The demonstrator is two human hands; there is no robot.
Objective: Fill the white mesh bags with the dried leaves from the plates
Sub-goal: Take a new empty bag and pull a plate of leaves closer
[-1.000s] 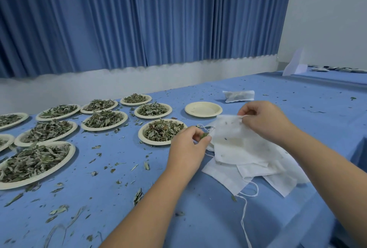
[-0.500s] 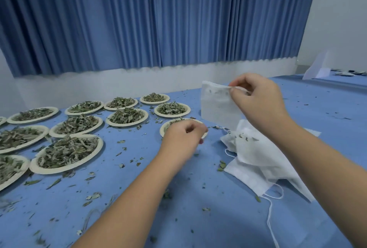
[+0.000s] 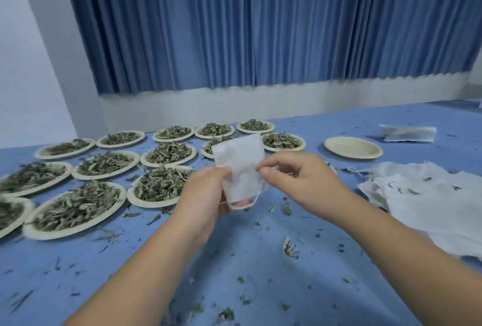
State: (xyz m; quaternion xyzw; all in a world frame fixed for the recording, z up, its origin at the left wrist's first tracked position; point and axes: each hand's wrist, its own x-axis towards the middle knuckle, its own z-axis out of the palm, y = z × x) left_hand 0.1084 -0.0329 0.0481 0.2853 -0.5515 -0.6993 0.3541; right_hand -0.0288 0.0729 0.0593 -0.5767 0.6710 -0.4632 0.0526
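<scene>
Blue cloth covers the tabletop (image 3: 260,260), and its near part is strewn with broken bits of dried leaf (image 3: 289,248). Above this litter, a small white mesh bag (image 3: 241,161) is held upright, clear of the tabletop, between both hands. The left hand (image 3: 206,195) is wrapped round the bag's lower left side, its fingers (image 3: 221,173) curled onto the mesh, and a white drawstring loop (image 3: 246,203) hangs below. The bag's right edge is pinched between thumb and forefinger of the right hand (image 3: 305,182). To the right, a loose pile of empty white mesh bags (image 3: 430,203) is spread flat. To the left, round pale paper plates (image 3: 52,235) heaped with grey-green dried leaves (image 3: 78,208) are laid out in rows, well apart from the pile. One plate behind is partly hidden by the raised bag, and another is mostly covered by the right hand. Farther back an empty pale plate (image 3: 353,147) is seen, and beyond it a filled mesh bag (image 3: 408,133) lies flat. Behind everything, pleated blue curtains (image 3: 260,25) are hung above a white wall strip (image 3: 260,101).
</scene>
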